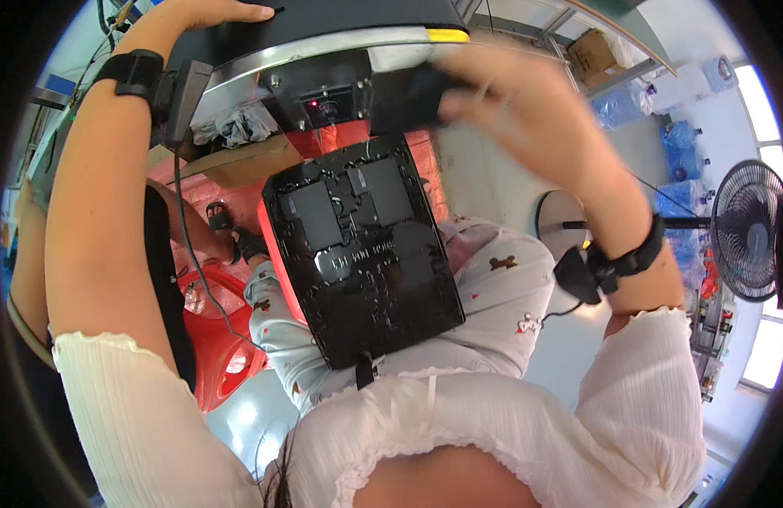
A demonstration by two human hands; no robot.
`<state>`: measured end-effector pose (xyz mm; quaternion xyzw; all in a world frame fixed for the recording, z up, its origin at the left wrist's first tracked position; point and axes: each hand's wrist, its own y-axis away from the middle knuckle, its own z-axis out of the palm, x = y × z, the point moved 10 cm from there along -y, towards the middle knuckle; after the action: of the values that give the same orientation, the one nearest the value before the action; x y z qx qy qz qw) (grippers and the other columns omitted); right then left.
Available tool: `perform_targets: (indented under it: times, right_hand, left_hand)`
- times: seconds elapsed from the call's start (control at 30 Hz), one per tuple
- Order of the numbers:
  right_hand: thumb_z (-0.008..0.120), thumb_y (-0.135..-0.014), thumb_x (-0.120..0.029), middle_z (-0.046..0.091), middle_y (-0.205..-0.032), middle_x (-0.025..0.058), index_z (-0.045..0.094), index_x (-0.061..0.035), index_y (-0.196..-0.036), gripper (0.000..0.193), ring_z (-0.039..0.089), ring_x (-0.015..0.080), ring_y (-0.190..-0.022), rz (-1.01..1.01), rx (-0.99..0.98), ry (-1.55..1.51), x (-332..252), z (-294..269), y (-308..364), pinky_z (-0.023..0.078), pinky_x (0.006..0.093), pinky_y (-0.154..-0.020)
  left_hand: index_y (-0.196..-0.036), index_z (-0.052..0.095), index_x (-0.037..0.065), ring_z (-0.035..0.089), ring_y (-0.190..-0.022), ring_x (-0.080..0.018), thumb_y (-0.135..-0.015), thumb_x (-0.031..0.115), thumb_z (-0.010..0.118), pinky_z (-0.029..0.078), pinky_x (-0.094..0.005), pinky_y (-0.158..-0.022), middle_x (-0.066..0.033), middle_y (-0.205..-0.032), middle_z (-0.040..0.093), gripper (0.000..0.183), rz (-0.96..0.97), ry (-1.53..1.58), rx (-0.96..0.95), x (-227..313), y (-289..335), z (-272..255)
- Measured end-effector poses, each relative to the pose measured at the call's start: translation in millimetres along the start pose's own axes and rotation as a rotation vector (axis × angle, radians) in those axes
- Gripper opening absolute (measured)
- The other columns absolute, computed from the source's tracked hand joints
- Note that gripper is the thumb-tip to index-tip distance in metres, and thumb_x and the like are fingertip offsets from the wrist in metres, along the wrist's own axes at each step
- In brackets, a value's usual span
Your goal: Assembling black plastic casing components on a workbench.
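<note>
My left hand (pixel 209 13) reaches to the top edge of the view, over a black work surface (pixel 349 17). One finger lies stretched out on it, its tip close to a small dark piece; the other fingers are mostly cut off. My right hand (pixel 527 110) is raised past the metal front edge of the bench, blurred by motion. Its fingers look bent, and whether anything is between them cannot be made out. Across my lap rests a black case (pixel 374 254) with several raised rectangular blocks and a red side.
Under the bench edge sits a dark control box (pixel 328 106) with a red light. A cardboard box (pixel 248 161) stands below. To the left is a red plastic stool (pixel 218 339), with another person's leg nearby. A black fan (pixel 747 229) and blue water bottles (pixel 681 157) stand right.
</note>
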<state>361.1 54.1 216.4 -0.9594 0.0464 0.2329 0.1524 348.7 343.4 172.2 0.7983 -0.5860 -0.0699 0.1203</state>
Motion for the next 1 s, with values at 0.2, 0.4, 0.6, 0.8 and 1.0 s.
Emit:
perform_targets:
  times: [0.2, 0.4, 0.6, 0.8, 1.0]
  right_hand:
    - [0.06, -0.078, -0.003, 0.061, -0.099, 0.0146, 0.058, -0.0022, -0.108, 0.03, 0.059, 0.0275, -0.089, -0.006, -0.475, -0.343, -24, 144, 105, 0.047, 0.0315, -0.075]
    - [0.061, -0.076, -0.012, 0.051, -0.12, 0.011, 0.061, -0.0075, -0.107, 0.031, 0.046, 0.0275, -0.113, -0.136, -0.045, -0.025, -36, 145, 166, 0.036, 0.0462, -0.094]
    - [0.054, -0.077, -0.015, 0.048, -0.127, 0.0152, 0.058, 0.0002, -0.109, 0.036, 0.042, 0.0269, -0.122, -0.165, -0.046, 0.151, -65, 164, 209, 0.028, 0.0512, -0.103]
    - [0.052, -0.084, -0.019, 0.049, -0.129, 0.0105, 0.058, -0.002, -0.113, 0.034, 0.04, 0.0209, -0.124, -0.112, -0.055, 0.149, -58, 169, 218, 0.025, 0.0478, -0.105]
    - [0.055, -0.086, -0.021, 0.046, -0.133, 0.0066, 0.057, -0.0063, -0.117, 0.035, 0.038, 0.0189, -0.127, -0.022, -0.082, 0.053, -50, 171, 219, 0.024, 0.0436, -0.106]
  left_hand:
    - [-0.128, 0.048, 0.008, 0.045, -0.118, -0.0302, -0.074, 0.048, 0.068, 0.036, -0.0376, -0.099, -0.017, -0.126, 0.048, 0.07, 0.043, 0.099, 0.525, 52, 22, -18]
    - [-0.119, 0.052, 0.003, 0.046, -0.112, -0.0329, -0.063, 0.03, 0.075, 0.036, -0.0402, -0.096, -0.0168, -0.117, 0.048, 0.066, 0.367, 0.274, 0.549, 176, 183, 36]
    - [-0.12, 0.049, 0.003, 0.042, -0.11, -0.0353, -0.056, 0.029, 0.079, 0.034, -0.0441, -0.093, -0.0161, -0.12, 0.043, 0.075, 0.233, 0.281, 0.272, 236, 257, 161]
    - [-0.125, 0.046, 0.003, 0.034, -0.125, -0.0326, -0.081, 0.034, 0.059, 0.023, -0.052, -0.103, -0.0173, -0.138, 0.032, 0.055, 0.211, 0.104, 0.247, 251, 284, 222]
    - [-0.126, 0.043, -0.003, 0.039, -0.122, -0.0338, -0.089, 0.038, 0.053, 0.034, -0.0507, -0.097, -0.0219, -0.137, 0.031, 0.056, -0.101, 0.865, 0.478, 159, 235, 166]
